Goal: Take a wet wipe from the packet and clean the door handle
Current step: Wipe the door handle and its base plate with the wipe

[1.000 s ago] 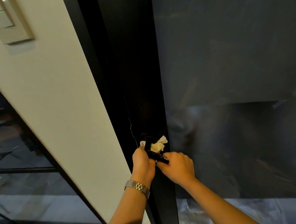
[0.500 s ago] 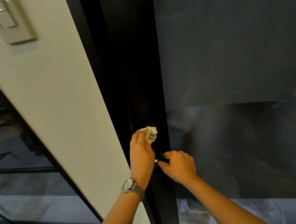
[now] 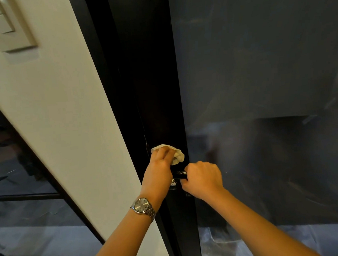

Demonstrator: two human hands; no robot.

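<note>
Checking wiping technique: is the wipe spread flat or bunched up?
Bunched: the wipe bulges in crumpled folds past the left hand.

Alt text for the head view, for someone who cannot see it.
The left hand holds a white wipe against the black door, above the door handle, which the right hand grips. A wristwatch sits on the left wrist.

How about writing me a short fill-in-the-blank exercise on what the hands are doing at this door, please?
1. The left hand presses a crumpled white ____ against the dark door.
2. The right hand grips the black ____.
3. The silver wristwatch sits on the ____ wrist.
Missing: wet wipe; door handle; left.
</note>
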